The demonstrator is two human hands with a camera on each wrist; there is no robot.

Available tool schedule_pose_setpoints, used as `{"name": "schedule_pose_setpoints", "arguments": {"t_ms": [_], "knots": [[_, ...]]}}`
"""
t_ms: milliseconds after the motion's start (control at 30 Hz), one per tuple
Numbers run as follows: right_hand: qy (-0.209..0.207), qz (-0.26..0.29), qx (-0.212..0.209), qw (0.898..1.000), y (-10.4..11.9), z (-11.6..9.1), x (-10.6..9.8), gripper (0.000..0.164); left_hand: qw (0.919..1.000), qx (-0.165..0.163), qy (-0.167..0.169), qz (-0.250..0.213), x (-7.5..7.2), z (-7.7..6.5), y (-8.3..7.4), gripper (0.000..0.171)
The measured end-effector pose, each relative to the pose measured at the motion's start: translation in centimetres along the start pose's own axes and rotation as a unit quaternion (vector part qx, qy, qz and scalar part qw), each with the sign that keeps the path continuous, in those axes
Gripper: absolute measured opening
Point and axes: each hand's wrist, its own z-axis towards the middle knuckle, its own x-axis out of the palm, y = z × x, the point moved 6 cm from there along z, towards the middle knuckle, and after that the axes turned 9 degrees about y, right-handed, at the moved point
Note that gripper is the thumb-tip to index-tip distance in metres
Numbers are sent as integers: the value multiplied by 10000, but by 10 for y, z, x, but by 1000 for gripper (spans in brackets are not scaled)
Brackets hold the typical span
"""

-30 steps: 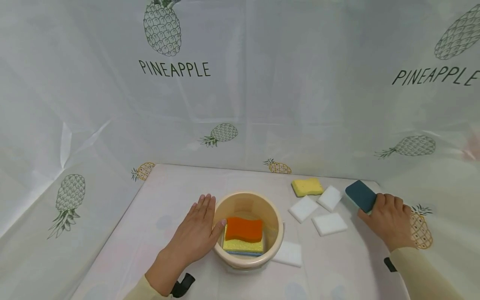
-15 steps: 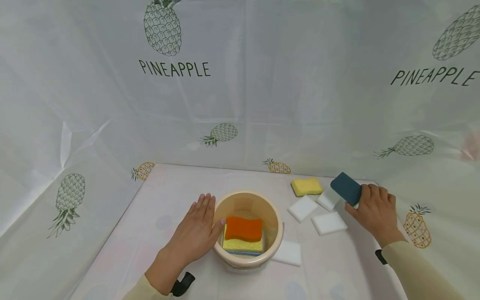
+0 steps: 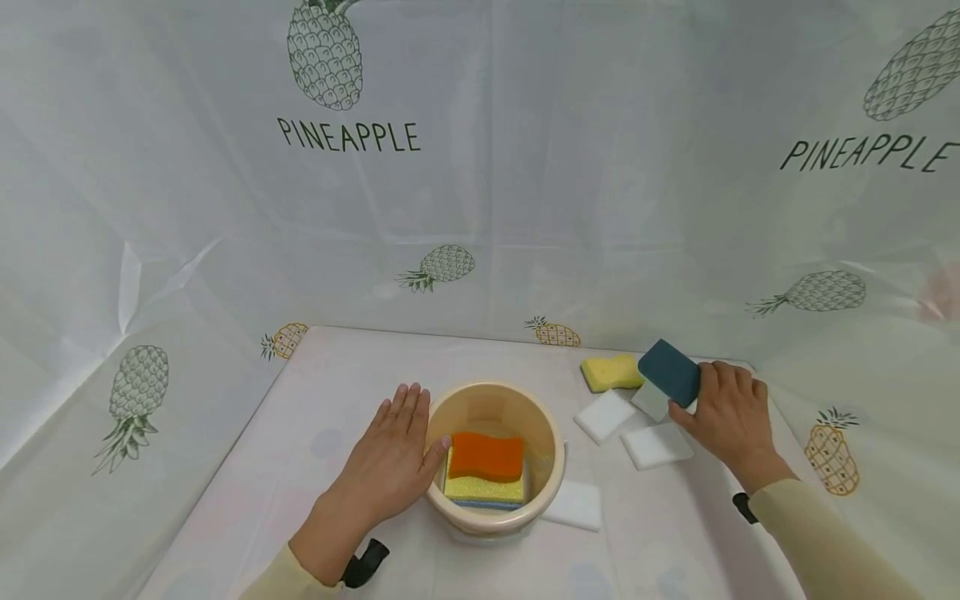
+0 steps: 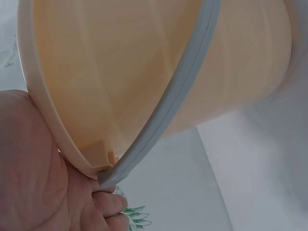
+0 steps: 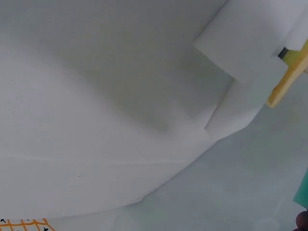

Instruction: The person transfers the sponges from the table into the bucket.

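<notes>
My right hand [image 3: 729,415] pinches a dark blue sponge [image 3: 670,372] by its near right end, above the back right of the table. A green strip of this sponge [image 5: 303,190] shows at the right edge of the right wrist view. My left hand [image 3: 386,467] lies with straight fingers along the left side of a cream bucket [image 3: 553,467], thumb over its rim. Inside the bucket, an orange wavy sponge [image 3: 487,457] rests on a yellow sponge [image 3: 486,490], with a blue edge beneath. The bucket's grey handle [image 4: 168,101] hangs down in the left wrist view.
Several white sponges lie right of the bucket, among them one at the middle [image 3: 605,416], one nearer [image 3: 656,447] and one beside the bucket [image 3: 573,505]. A yellow sponge [image 3: 610,372] sits behind them. A pineapple-print sheet [image 3: 487,183] rises behind the table.
My right hand has moved left with the dark blue sponge, which now overlaps a white sponge and reaches the yellow one's edge in view. The left hand and bucket have stayed put.
</notes>
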Motion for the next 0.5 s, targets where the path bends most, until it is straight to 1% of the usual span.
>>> {"name": "schedule_pose_setpoints", "arguments": {"t_ms": [167,267,367,500], "knots": [[82,24,-109,9999,16,3,-5,90,10000,15,32,14,-1,0,0,79],[63,-2,-284,9996,28,4,-9,90,10000,20,57,-4,-1,1,0,79],[-118,39,-558,9984,42,6,-16,87,10000,29,67,-15,0,1,0,79],[-447,158,-995,9939,65,11,-29,83,10000,33,41,-45,1,1,0,79]]}}
